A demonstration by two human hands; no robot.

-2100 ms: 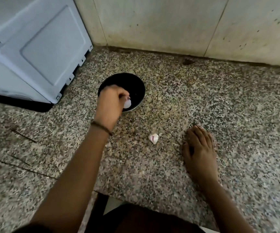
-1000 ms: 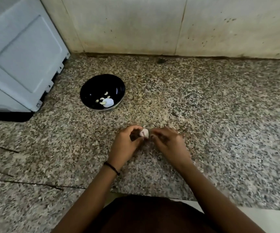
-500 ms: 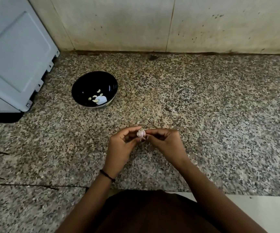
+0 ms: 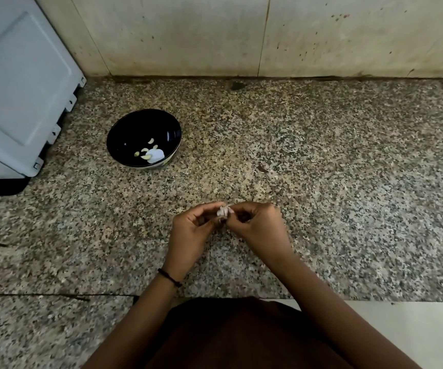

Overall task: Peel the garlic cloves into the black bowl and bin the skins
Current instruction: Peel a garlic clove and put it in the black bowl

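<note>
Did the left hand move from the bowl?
Yes. The left hand came back from the black bowl toward the person, now pinching the garlic clove.

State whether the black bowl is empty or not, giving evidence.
Not empty: a few pale garlic cloves lie inside the black bowl, near its right wall.

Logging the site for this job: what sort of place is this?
Likely a home kitchen counter: a speckled granite worktop meets a stained tiled wall, a white appliance stands at the left, and a black bowl holds peeled garlic cloves.
</note>
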